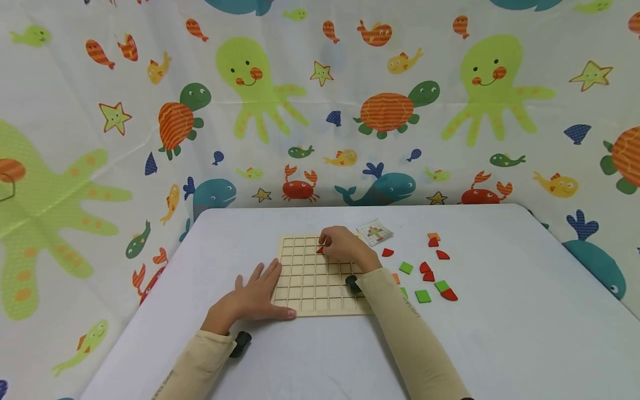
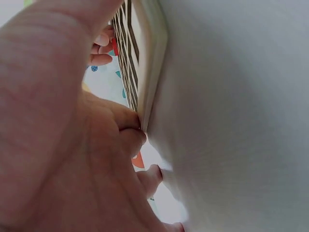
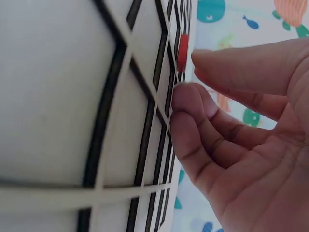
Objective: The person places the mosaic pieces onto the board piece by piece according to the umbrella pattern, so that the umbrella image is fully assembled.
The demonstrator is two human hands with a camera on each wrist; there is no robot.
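- Red tile (image 1: 320, 250): far part of gridded wooden board (image 1: 309, 286); long axis can't tell, partly hidden.
- Lies just near-left of right hand's (image 1: 344, 245) fingertips, small gap; right clearly nearer.
- Right fingers bent, thumb close to index; can't tell if anything's pinched.
- Left hand (image 1: 256, 297) spread at board's near-left corner, touching edges, gripping nothing.
- Loose tiles (image 1: 423, 296) right of board.

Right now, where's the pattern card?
Head view: the pattern card lies right of centre, by the far right corner of the grid board, right of the right hand.
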